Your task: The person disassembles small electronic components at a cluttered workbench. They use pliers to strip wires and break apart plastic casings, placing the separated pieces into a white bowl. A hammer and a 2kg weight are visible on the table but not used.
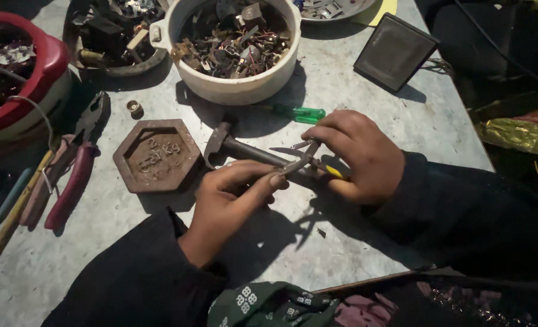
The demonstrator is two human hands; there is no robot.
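Far left: red bowl (36,57) of scrap, red-handled pliers (75,169) lying idle on the worktop (354,91). Next right, the rusty hexagonal weight (157,154), hammer (232,146) just beside it. My left hand (229,203) pinches a small metal piece (293,166), fingers closed narrow. My right hand (357,154) grips small yellow-handled pliers (317,160), tips on that piece, over the hammer's handle. Far centre, the white bowl (226,45) sits full of mixed metal scrap; green screwdriver (299,113) just near of it. Judging by that: one piece in work, bulk left.
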